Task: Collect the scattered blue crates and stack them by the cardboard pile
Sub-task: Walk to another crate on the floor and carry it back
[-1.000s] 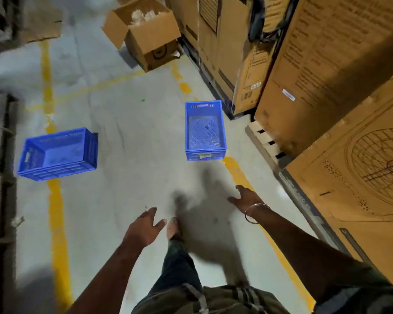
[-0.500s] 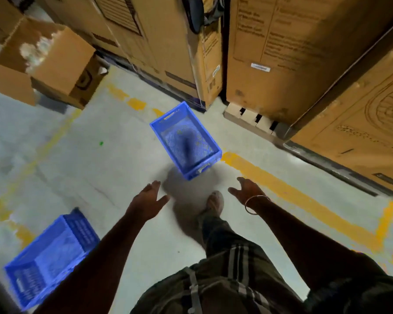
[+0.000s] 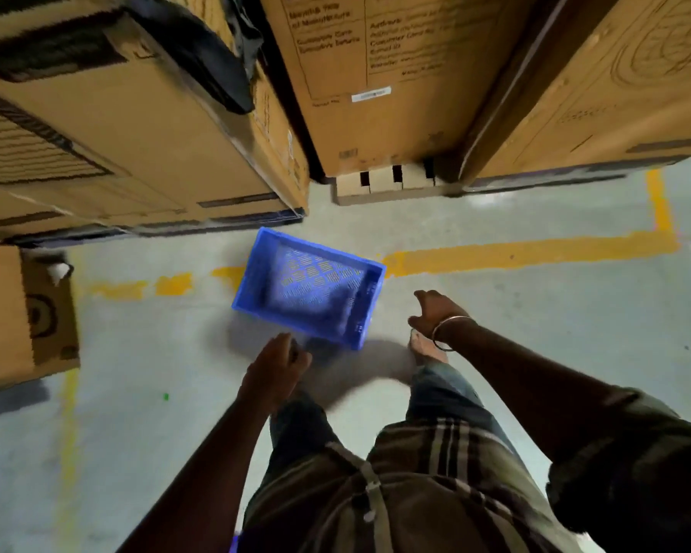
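Note:
One empty blue crate (image 3: 308, 287) with a slotted floor sits upright on the grey concrete, right in front of my feet and just short of the tall cardboard cartons (image 3: 395, 93). My left hand (image 3: 274, 367) hovers close to the crate's near left corner, fingers loosely curled, holding nothing. My right hand (image 3: 435, 313), with a metal bangle on the wrist, hangs just off the crate's right end, also empty and not touching it.
Large cartons (image 3: 116, 133) on pallets wall off the far side. A smaller cardboard box (image 3: 21, 313) stands at the left. A yellow floor line (image 3: 535, 251) runs past the crate. Bare concrete lies to the left and right of me.
I have stepped up to the crate and turned right; it now lies directly below my hands. The second blue crate has dropped out of view. Both hands stay empty.

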A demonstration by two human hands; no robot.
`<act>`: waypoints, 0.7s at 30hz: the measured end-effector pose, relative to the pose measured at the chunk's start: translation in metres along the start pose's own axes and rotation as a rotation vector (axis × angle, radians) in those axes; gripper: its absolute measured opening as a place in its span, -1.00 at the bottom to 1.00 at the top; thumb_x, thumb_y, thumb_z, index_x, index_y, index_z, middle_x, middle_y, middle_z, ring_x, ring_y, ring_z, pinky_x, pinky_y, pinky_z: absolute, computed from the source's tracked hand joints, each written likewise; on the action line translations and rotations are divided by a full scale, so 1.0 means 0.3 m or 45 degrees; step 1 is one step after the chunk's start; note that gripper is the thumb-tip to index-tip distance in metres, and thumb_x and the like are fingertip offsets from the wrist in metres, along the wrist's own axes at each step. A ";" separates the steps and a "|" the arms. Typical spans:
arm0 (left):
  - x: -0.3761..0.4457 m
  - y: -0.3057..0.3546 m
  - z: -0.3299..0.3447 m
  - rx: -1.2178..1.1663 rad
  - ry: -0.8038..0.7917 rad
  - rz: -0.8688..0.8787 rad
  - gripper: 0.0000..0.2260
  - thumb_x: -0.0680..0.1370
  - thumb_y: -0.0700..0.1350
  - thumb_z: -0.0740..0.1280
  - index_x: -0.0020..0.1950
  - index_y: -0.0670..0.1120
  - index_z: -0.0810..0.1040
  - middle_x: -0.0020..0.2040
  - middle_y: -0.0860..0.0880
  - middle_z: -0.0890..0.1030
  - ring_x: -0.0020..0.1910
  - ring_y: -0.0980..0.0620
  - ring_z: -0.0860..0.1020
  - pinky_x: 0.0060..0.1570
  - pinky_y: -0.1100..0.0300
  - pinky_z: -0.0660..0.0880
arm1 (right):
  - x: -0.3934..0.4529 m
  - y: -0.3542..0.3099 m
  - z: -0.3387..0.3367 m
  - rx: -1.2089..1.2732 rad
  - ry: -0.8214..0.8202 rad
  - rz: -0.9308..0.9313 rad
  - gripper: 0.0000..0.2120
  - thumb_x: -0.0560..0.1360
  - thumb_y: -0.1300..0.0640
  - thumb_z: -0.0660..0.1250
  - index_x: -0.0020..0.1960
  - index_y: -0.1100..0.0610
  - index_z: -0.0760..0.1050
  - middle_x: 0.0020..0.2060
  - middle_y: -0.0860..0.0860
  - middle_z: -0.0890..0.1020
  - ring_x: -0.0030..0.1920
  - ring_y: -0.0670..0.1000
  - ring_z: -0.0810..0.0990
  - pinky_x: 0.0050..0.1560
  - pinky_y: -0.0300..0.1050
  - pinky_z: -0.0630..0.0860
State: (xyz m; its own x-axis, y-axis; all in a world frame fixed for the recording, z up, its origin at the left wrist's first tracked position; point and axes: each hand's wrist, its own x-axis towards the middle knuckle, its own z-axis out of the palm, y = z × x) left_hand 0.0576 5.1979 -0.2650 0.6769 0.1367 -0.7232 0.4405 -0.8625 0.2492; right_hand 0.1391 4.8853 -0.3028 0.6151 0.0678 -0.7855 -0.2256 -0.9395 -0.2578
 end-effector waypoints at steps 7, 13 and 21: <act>0.308 -0.366 -0.288 0.585 -0.196 0.311 -0.41 0.57 0.17 0.27 0.51 -0.11 0.31 0.46 -0.17 0.39 0.44 -0.13 0.38 0.35 -0.04 0.38 | -0.065 -0.263 0.288 0.138 0.151 0.230 -0.45 0.43 0.04 0.26 0.40 0.14 0.31 0.31 0.16 0.46 0.27 0.22 0.47 0.20 0.10 0.49; 0.521 -0.504 -0.356 0.880 -0.207 0.428 -0.41 0.57 0.18 0.25 0.52 -0.09 0.29 0.52 -0.12 0.32 0.49 -0.08 0.31 0.36 -0.03 0.36 | -0.058 -0.432 0.617 0.084 0.122 0.188 -0.36 0.46 -0.03 0.21 0.50 0.15 0.20 0.46 0.10 0.34 0.44 0.13 0.32 0.36 0.04 0.37; 0.999 -0.650 -0.030 1.161 -0.154 0.591 -0.28 0.55 0.09 0.32 0.56 -0.26 0.16 0.58 -0.25 0.15 0.52 -0.17 0.24 0.37 -0.08 0.34 | 0.461 -0.390 0.939 0.082 0.219 0.247 -0.16 0.44 0.04 0.22 0.58 0.18 -0.14 0.58 0.12 -0.04 0.56 0.10 0.07 0.44 0.04 0.27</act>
State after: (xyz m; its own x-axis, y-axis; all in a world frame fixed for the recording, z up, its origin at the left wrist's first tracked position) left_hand 0.1800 5.4114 -0.5245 0.5804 -0.3104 -0.7529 -0.4983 -0.8666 -0.0269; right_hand 0.0377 5.0992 -0.5397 0.6738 -0.1750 -0.7179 -0.3964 -0.9055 -0.1514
